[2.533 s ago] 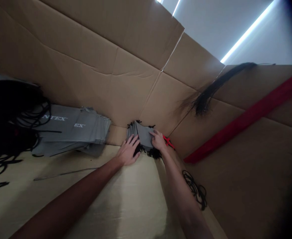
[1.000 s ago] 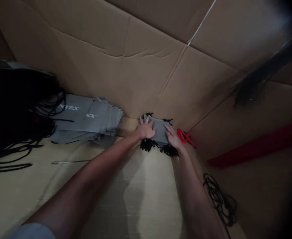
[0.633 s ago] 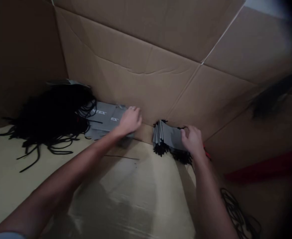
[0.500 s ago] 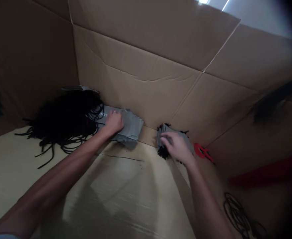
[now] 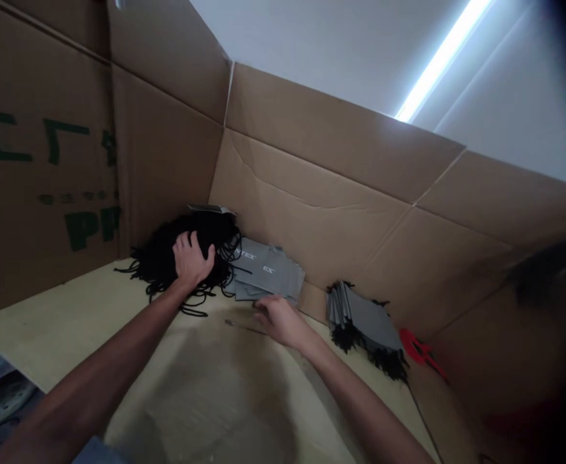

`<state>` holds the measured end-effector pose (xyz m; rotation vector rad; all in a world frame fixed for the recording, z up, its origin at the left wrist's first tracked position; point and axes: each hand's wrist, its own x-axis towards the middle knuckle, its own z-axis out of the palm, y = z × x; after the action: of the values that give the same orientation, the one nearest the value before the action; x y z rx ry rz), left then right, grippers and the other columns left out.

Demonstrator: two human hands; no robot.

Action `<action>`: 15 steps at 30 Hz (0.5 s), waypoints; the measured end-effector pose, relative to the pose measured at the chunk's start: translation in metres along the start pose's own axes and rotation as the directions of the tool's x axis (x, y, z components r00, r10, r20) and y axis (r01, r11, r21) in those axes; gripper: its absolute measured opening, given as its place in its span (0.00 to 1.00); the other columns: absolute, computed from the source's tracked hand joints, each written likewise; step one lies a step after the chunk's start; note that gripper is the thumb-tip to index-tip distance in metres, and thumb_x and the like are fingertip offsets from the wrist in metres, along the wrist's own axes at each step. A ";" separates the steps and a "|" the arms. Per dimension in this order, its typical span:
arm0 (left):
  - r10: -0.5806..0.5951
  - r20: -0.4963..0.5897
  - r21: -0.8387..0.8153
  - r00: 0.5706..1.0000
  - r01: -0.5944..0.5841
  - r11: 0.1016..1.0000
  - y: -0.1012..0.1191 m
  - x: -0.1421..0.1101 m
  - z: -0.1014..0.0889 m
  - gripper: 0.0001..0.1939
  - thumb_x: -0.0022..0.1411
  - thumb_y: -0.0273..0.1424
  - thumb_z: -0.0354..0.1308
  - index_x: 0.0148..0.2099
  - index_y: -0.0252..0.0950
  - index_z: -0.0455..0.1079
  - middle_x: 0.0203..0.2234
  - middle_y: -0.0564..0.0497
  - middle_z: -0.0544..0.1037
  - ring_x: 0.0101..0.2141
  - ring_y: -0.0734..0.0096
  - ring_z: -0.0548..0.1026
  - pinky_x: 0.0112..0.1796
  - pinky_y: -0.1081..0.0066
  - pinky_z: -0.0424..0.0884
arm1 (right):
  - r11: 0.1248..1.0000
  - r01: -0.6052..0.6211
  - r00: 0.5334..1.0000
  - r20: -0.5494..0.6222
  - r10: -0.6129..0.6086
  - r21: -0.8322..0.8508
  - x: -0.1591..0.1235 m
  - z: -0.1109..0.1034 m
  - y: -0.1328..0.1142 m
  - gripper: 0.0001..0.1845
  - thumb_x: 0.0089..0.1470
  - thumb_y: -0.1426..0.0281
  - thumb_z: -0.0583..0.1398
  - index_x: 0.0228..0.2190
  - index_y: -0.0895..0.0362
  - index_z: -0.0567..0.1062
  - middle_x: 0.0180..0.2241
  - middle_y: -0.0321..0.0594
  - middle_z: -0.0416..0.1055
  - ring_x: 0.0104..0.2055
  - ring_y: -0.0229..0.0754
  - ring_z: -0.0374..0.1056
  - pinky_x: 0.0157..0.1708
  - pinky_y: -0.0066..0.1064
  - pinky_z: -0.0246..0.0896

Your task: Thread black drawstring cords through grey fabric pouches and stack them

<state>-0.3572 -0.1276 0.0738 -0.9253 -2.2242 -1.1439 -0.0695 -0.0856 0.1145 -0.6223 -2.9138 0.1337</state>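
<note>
My left hand (image 5: pixel 192 260) lies on a tangled bundle of black cords (image 5: pixel 167 258), its fingers curled into the loops. To the right of it is a stack of flat grey printed bags (image 5: pixel 268 270) with white lettering. My right hand (image 5: pixel 283 322) touches the stack's lower edge, its fingers apart from any grip. A second, smaller stack of grey bags (image 5: pixel 364 328) with black cord ends lies further right, apart from both hands.
The items lie on a pale cardboard sheet (image 5: pixel 205 386) inside tall cardboard flaps (image 5: pixel 311 187). Green print marks the left flap (image 5: pixel 36 167). A red clip (image 5: pixel 418 345) lies beyond the smaller stack, and a thin metal rod (image 5: pixel 244 327) lies near my right hand.
My left hand has moved left from the grey stack onto the black cords. My right hand has moved left from the smaller stack to the larger one. The view has pulled back, showing more cardboard.
</note>
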 end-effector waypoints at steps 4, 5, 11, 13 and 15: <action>0.085 0.082 -0.084 0.993 -0.078 0.993 -0.009 -0.017 0.017 0.36 0.67 0.38 0.58 0.71 0.22 0.60 0.67 0.24 0.65 0.68 0.33 0.61 0.65 0.42 0.60 | 0.992 0.002 1.000 -0.016 -0.004 -0.128 0.070 -0.023 -0.026 0.16 0.69 0.65 0.62 0.54 0.59 0.76 0.51 0.47 0.78 0.53 0.49 0.76 0.54 0.46 0.72; 0.102 0.087 -0.104 0.991 -0.093 0.990 -0.010 -0.019 0.020 0.38 0.66 0.38 0.57 0.71 0.21 0.59 0.67 0.23 0.64 0.68 0.33 0.60 0.65 0.42 0.58 | 0.987 0.014 1.000 -0.023 -0.018 -0.161 0.090 -0.027 -0.034 0.18 0.69 0.65 0.62 0.57 0.58 0.74 0.53 0.48 0.76 0.55 0.50 0.74 0.55 0.47 0.72; 0.159 0.075 -0.197 0.984 -0.142 0.970 -0.012 -0.019 0.025 0.39 0.56 0.34 0.57 0.69 0.28 0.60 0.64 0.29 0.69 0.66 0.37 0.65 0.66 0.45 0.59 | 0.940 0.140 0.987 -0.032 -0.157 -0.311 0.189 -0.032 -0.064 0.30 0.67 0.68 0.64 0.67 0.52 0.65 0.68 0.50 0.61 0.65 0.58 0.65 0.58 0.55 0.71; 0.164 0.064 -0.214 0.984 -0.147 0.966 -0.013 -0.019 0.026 0.38 0.56 0.33 0.56 0.69 0.29 0.60 0.61 0.30 0.71 0.65 0.39 0.67 0.66 0.45 0.60 | 0.933 0.163 0.984 -0.020 -0.179 -0.319 0.210 -0.028 -0.068 0.28 0.67 0.67 0.64 0.65 0.53 0.67 0.68 0.50 0.62 0.64 0.57 0.66 0.57 0.54 0.72; 0.154 0.051 -0.222 0.987 -0.139 0.965 -0.013 -0.020 0.028 0.38 0.57 0.32 0.55 0.69 0.29 0.59 0.61 0.30 0.72 0.65 0.40 0.67 0.66 0.45 0.60 | 0.932 0.184 0.981 0.003 -0.193 -0.311 0.227 -0.023 -0.070 0.23 0.67 0.66 0.64 0.61 0.55 0.72 0.64 0.49 0.67 0.61 0.55 0.69 0.56 0.52 0.73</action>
<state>-0.3563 -0.1170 0.0387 -1.2128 -2.0704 -1.3221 -0.2977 -0.0542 0.1766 -0.3748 -2.9704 -0.3606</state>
